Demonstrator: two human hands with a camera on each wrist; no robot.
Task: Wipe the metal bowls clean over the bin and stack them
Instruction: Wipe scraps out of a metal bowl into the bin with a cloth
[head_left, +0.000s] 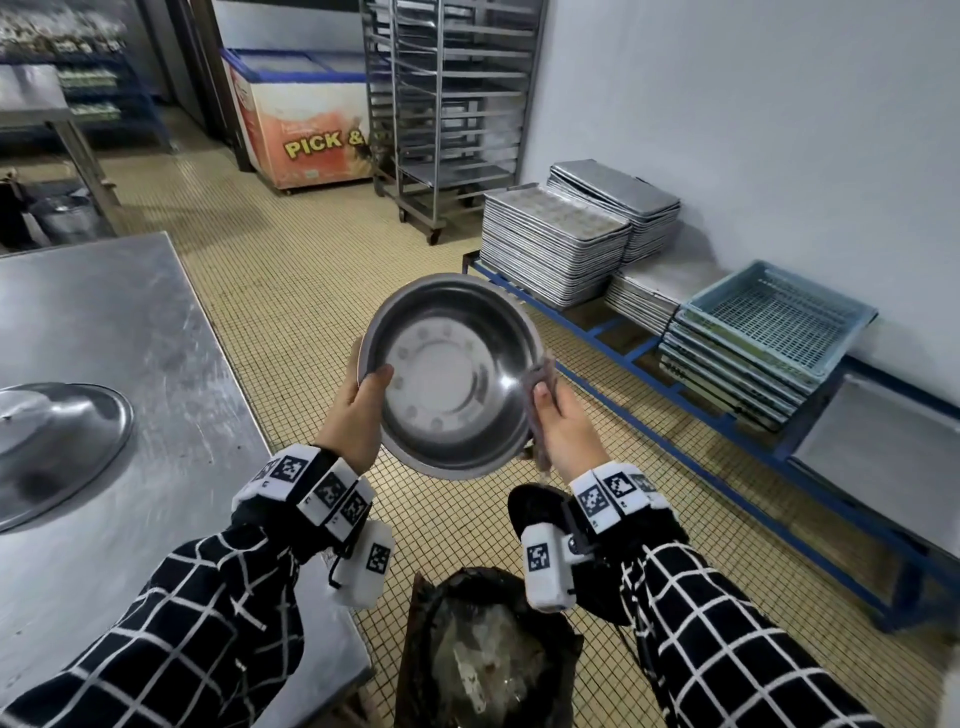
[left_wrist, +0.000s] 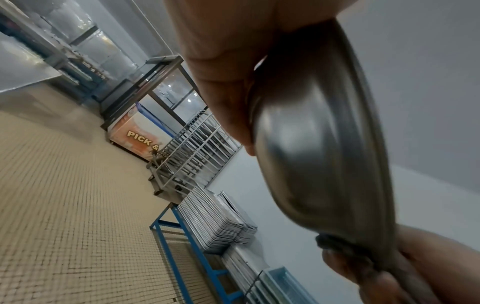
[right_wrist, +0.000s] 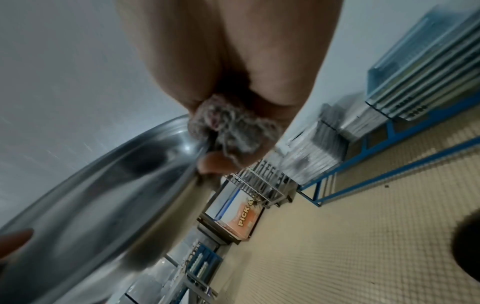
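Here the bowl (head_left: 451, 375) tilts, opening facing the person.

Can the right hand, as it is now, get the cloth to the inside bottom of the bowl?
Probably yes. The right hand pinches the cloth at the rim of the bowl, whose open side faces the person. The left hand grips the opposite rim, with only its thumb inside, so the bottom is not covered.

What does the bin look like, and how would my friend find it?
Start at the big steel table on the left. Just past its near corner, on the tiled floor below the two hands holding the metal bowl, stands the bin. Nothing else there wears a crumpled black bag with rubbish inside.
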